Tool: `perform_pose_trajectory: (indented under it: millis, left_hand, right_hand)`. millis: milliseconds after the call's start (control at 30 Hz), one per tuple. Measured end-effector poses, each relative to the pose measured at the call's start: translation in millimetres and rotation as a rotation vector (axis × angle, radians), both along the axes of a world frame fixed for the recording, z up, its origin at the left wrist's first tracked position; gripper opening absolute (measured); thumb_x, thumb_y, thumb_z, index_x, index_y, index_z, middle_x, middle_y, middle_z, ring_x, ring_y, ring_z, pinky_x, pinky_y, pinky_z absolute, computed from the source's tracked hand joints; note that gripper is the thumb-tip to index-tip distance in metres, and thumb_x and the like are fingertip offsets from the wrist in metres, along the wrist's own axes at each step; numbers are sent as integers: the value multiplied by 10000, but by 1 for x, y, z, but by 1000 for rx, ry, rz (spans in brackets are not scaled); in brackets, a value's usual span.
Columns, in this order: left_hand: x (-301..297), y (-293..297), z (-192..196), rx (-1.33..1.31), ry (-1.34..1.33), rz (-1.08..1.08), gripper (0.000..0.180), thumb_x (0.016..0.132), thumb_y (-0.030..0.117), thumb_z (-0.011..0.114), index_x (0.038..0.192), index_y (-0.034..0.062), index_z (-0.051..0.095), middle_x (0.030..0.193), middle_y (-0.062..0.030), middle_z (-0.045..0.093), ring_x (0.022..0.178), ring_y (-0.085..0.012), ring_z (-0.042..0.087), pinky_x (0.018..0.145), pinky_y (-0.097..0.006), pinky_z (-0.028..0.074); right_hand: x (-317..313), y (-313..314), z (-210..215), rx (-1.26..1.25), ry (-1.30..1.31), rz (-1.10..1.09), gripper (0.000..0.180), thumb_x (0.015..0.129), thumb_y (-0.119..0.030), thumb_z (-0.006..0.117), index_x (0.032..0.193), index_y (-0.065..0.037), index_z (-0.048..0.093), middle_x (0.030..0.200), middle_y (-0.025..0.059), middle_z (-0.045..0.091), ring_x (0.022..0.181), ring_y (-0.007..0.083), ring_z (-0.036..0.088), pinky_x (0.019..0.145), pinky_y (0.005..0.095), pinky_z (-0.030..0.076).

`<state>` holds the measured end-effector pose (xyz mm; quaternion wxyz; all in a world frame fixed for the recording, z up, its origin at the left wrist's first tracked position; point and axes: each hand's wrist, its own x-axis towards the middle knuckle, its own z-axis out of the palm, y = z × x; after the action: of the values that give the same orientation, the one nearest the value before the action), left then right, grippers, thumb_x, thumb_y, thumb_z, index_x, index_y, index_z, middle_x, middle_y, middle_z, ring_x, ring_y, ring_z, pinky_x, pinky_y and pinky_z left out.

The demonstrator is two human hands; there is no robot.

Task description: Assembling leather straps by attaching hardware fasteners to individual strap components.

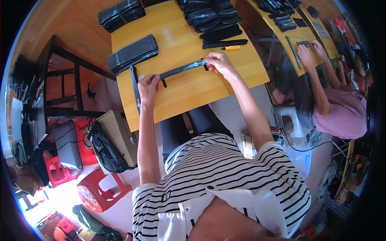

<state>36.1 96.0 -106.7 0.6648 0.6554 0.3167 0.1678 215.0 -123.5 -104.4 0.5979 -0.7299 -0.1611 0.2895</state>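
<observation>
A long, flat black strap [181, 70] is stretched between my hands above the wooden table, with a pale printed mark near its right end. My left hand [148, 89] pinches its left end, and my right hand [222, 65] is closed on the right end. A short dark tab [164, 83] sticks out beside my left fingers. Close to my left hand, another black strap [135, 85] lies along the table's left side. Beyond it sits a stack of black straps [133, 53].
Bundles of black fabric pieces [211, 15] rest at the table's far right, near an orange-handled tool [231, 47]. Another black bundle [122, 15] lies far left. A co-worker in a pink shirt [341, 112] handles pieces at a table on the right. Red stools [98, 188] stand lower left.
</observation>
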Motion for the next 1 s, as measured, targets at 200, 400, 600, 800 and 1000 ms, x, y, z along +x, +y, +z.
perform_pose_trajectory:
  millis: [200, 400, 600, 800, 1000]
  left_hand:
    - [19, 11, -21, 250, 118, 94, 165, 753, 139, 644, 761, -25, 651, 546, -29, 541, 479, -83, 480, 454, -233, 365]
    - [26, 12, -22, 392, 141, 128, 192, 733, 152, 661, 766, -37, 652, 550, -46, 560, 492, -96, 502, 479, -249, 395]
    - [25, 8, -15, 367, 154, 120, 191, 727, 151, 667, 782, -31, 655, 566, -58, 580, 485, -107, 509, 491, -260, 412]
    - [24, 6, -14, 422, 173, 123, 189, 728, 155, 667, 784, -26, 653, 577, -72, 593, 474, -125, 533, 497, -269, 428]
    - [26, 6, -14, 418, 176, 118, 186, 725, 152, 667, 781, -24, 650, 583, -92, 599, 483, -146, 552, 508, -278, 439]
  right_hand:
    - [7, 26, -17, -34, -33, -177, 129, 762, -106, 636, 688, -9, 592, 560, 24, 540, 445, 84, 488, 389, 229, 364]
    - [6, 29, -23, -22, -98, -277, 115, 733, -98, 648, 692, 2, 607, 551, 47, 548, 445, 99, 484, 410, 247, 375]
    - [11, 28, -37, -72, -233, -302, 118, 696, -114, 664, 693, 0, 631, 596, 66, 598, 533, 130, 540, 528, 272, 430]
    - [10, 31, -39, -110, -253, -319, 133, 682, -129, 670, 685, 0, 636, 625, 81, 621, 580, 142, 580, 578, 276, 449]
    - [11, 30, -44, -135, -344, -313, 143, 686, -149, 670, 699, -9, 641, 640, 87, 630, 595, 168, 598, 593, 290, 462]
